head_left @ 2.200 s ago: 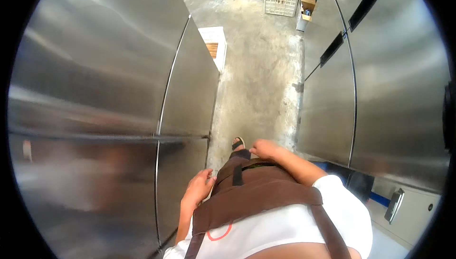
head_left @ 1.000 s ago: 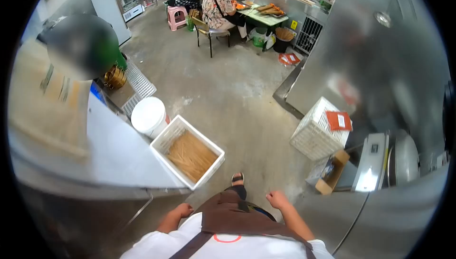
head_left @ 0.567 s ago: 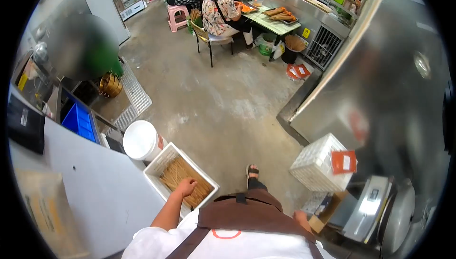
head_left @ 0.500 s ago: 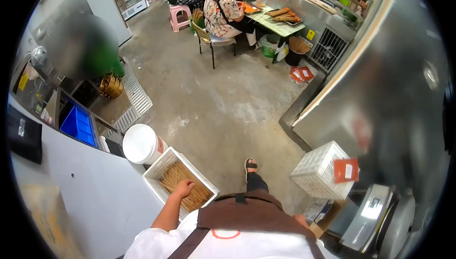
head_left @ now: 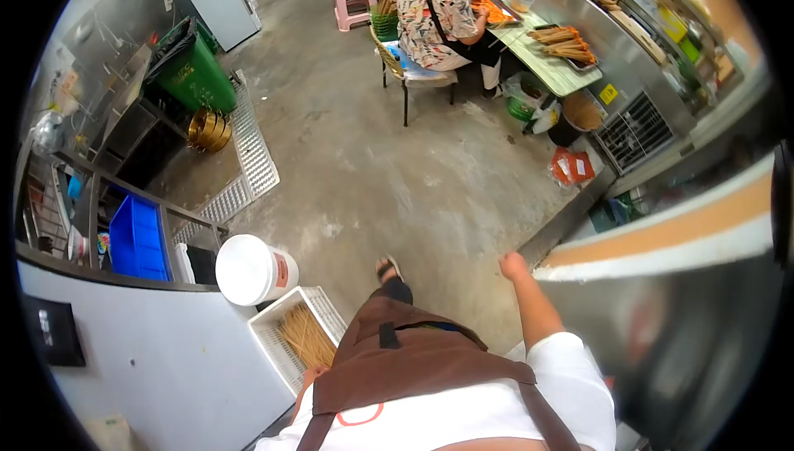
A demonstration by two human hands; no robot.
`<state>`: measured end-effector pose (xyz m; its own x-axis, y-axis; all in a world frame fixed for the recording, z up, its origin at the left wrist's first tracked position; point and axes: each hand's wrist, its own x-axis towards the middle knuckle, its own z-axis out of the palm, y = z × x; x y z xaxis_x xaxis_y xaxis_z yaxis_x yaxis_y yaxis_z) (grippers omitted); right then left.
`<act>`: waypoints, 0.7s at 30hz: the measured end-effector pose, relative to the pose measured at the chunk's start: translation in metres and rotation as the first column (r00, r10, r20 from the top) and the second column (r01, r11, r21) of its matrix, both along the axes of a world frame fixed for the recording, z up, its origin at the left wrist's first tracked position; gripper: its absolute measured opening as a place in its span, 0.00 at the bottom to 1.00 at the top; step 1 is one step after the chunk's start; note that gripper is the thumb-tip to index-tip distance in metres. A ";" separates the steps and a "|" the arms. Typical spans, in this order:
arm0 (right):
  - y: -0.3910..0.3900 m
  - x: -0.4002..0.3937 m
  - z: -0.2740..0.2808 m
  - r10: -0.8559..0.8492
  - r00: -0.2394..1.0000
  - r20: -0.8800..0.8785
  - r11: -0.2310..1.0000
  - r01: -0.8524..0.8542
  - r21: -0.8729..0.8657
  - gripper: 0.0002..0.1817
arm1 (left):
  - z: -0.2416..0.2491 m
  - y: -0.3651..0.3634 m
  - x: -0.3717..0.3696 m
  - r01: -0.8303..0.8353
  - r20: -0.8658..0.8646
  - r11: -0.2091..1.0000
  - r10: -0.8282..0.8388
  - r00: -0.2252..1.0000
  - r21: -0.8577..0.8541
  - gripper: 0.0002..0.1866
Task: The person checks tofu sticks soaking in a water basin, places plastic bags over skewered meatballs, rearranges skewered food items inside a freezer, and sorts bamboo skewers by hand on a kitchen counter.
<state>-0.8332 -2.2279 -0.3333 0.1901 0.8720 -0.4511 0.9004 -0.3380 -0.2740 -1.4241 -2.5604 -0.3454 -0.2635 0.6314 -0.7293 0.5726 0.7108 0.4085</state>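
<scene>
My left hand (head_left: 313,375) is low beside the brown apron (head_left: 405,352), at the near right side of a white crate (head_left: 266,334) of thin wooden sticks (head_left: 306,335). Its fingers are mostly hidden, so I cannot make out whether it touches the crate or sticks. My right hand (head_left: 514,266) is held out ahead on the right, above the floor near a metal-edged wall base. Its fingers are curled in, and nothing shows in them.
A lidded white bucket (head_left: 246,270) stands beside the crate. Ahead, a person (head_left: 438,17) sits on a chair at a green table (head_left: 552,77) with skewers. A green bin (head_left: 196,71), brass-coloured pots (head_left: 208,130) and red packets (head_left: 571,167) are further off.
My left hand has moved from above the sticks back toward my body. My right arm has swung forward into view. The view has shifted forward, and the other foot is now in front.
</scene>
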 end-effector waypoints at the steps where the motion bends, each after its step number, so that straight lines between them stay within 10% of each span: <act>1: 0.045 -0.012 -0.002 0.049 0.999 -0.017 0.992 -0.047 0.114 0.18 | -0.002 0.017 0.000 0.009 -0.016 1.000 -0.009 1.000 -0.018 0.16; 7: 0.206 -0.129 0.022 -0.049 0.954 -0.296 0.988 0.089 0.126 0.16 | -0.031 0.155 -0.048 0.146 -0.075 0.988 -0.149 0.986 -0.039 0.15; 9: 0.218 -0.150 0.016 0.116 0.948 -0.295 0.986 -0.145 -0.081 0.16 | -0.040 0.218 -0.076 0.206 -0.080 0.979 -0.205 0.975 0.004 0.14; 11: 0.245 -0.168 0.029 0.180 0.942 -0.282 0.959 -0.232 -0.165 0.16 | -0.048 0.295 -0.108 0.098 0.041 0.986 -0.104 0.994 0.131 0.14; 12: 0.255 -0.177 0.035 0.241 0.924 -0.296 0.917 -0.317 -0.243 0.16 | -0.031 0.338 -0.102 -0.450 0.249 0.888 0.417 0.874 0.092 0.13; 17: 0.335 -0.170 -0.015 -0.176 0.948 -0.266 0.935 0.076 -0.347 0.18 | 0.052 0.570 -0.138 -0.274 0.106 0.947 0.258 0.960 0.170 0.15; 21: 0.446 -0.204 0.007 -0.132 0.971 -0.199 0.883 0.024 -0.469 0.18 | 0.059 0.704 -0.158 -0.268 0.121 0.936 0.245 0.962 0.228 0.14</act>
